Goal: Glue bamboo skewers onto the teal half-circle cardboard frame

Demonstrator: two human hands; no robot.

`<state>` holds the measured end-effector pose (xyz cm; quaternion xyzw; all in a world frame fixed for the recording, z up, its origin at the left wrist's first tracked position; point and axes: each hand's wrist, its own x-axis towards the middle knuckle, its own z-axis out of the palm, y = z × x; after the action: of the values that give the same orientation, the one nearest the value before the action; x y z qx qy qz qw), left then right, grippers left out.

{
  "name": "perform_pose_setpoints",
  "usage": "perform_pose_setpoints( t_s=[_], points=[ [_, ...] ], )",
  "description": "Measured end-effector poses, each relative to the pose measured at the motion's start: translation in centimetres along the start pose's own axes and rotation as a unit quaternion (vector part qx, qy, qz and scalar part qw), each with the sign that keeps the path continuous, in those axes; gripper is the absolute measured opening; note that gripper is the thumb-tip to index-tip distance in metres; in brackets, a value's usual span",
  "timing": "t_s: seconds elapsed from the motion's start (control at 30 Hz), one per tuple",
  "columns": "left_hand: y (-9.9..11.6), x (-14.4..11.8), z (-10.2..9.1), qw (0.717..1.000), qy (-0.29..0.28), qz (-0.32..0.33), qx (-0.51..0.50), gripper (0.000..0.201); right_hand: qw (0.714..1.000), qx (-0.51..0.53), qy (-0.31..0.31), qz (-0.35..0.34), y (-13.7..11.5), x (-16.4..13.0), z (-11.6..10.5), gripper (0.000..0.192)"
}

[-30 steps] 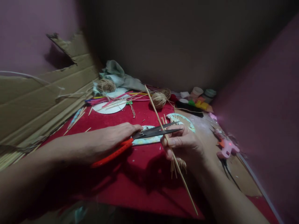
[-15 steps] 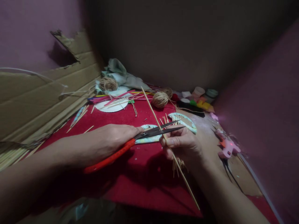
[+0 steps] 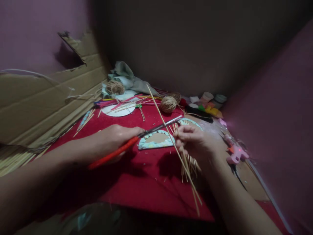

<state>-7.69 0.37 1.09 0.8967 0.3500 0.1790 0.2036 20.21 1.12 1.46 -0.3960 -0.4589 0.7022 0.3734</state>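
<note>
My left hand (image 3: 116,138) grips scissors (image 3: 113,152) with red handles. Their dark blades, close together, point right and cross a long thin wooden stick (image 3: 156,106). My right hand (image 3: 194,140) pinches this stick, which slants from upper left to lower right. Several shorter sticks (image 3: 186,166) hang in a bunch beneath the same hand; how its fingers hold them is partly hidden. Behind the blades lies a half-round cardboard piece (image 3: 146,143) edged with pale blue fabric. A similar fabric-edged piece (image 3: 195,123) shows partly behind my right hand.
Balls of twine (image 3: 168,104) and a white disc (image 3: 117,110) lie at the back of the red cloth (image 3: 146,182). At right sits a pink glue gun (image 3: 237,154) with a lit red light. Cardboard (image 3: 78,78) stands along the left side.
The scissor blades were spread around the stick and are now nearly together. A second long stick end shows below my right hand, whose fingers have shifted slightly upward.
</note>
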Motion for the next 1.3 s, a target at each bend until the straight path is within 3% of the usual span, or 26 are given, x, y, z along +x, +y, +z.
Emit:
perform_pose_setpoints(
  t_s=[0.07, 0.17, 0.3, 0.43, 0.53, 0.57, 0.6, 0.63, 0.7, 0.77, 0.9, 0.97, 1.07, 1.2, 1.3],
  points=[
    [-0.5, 0.1, -0.2, 1.000, 0.001, -0.001, -0.017, 0.008, 0.989, -0.082, 0.110, -0.051, -0.5, 0.3, -1.4, 0.026],
    [-0.9, 0.4, -0.3, 1.000, 0.005, -0.008, -0.016, 0.013, 0.943, -0.190, 0.242, -0.125, -0.8, 1.1, -3.3, 0.024],
    [-1.0, 0.6, -0.2, 1.000, -0.010, -0.009, 0.008, 0.016, 0.914, -0.256, 0.279, -0.146, -0.3, 2.5, -4.7, 0.017],
    [-1.0, 0.5, -0.1, 1.000, -0.010, -0.014, 0.018, 0.015, 0.881, -0.306, 0.313, -0.179, -0.4, 2.4, -3.8, 0.011],
    [-0.8, 0.5, 0.0, 0.999, -0.007, -0.025, 0.033, 0.011, 0.898, -0.303, 0.265, -0.176, -1.2, 0.8, -1.0, 0.018],
    [-0.7, 0.5, 0.1, 0.999, -0.007, -0.034, 0.039, 0.012, 0.932, -0.277, 0.184, -0.144, -1.5, 0.1, 0.2, 0.023],
    [-0.6, 0.6, 0.1, 0.998, -0.008, -0.043, 0.042, 0.012, 0.948, -0.271, 0.120, -0.117, -1.6, -0.6, 1.4, 0.029],
    [-0.5, 0.6, 0.1, 0.998, -0.007, -0.050, 0.043, 0.014, 0.944, -0.304, 0.086, -0.099, -1.6, -1.1, 2.6, 0.030],
    [-0.5, 0.6, 0.2, 0.998, -0.003, -0.055, 0.043, 0.017, 0.898, -0.409, 0.095, -0.131, -1.0, -1.7, 4.4, 0.021],
    [-0.5, 0.5, 0.3, 0.998, -0.001, -0.049, 0.046, 0.018, 0.837, -0.480, 0.146, -0.219, 0.1, -1.5, 5.4, 0.014],
    [-0.6, 0.3, 0.4, 0.997, -0.015, -0.049, 0.058, 0.015, 0.731, -0.548, 0.203, -0.353, 2.3, -0.2, 5.7, 0.016],
    [-0.6, 0.2, 0.4, 0.997, -0.021, -0.047, 0.055, 0.015, 0.702, -0.573, 0.197, -0.373, 2.6, 0.2, 5.4, 0.024],
    [-0.4, 0.1, 0.3, 0.998, -0.017, -0.050, 0.036, 0.022, 0.726, -0.554, 0.161, -0.374, 2.3, 0.3, 5.0, 0.026],
    [-0.7, -0.1, 0.5, 0.998, -0.015, -0.060, 0.026, 0.026, 0.815, -0.476, 0.112, -0.312, 1.3, 0.0, 4.9, 0.024],
    [-1.1, -0.2, 0.7, 0.998, -0.004, -0.027, 0.058, 0.026, 0.862, -0.430, 0.085, -0.254, 0.6, -0.1, 5.0, 0.022]
  ],
)
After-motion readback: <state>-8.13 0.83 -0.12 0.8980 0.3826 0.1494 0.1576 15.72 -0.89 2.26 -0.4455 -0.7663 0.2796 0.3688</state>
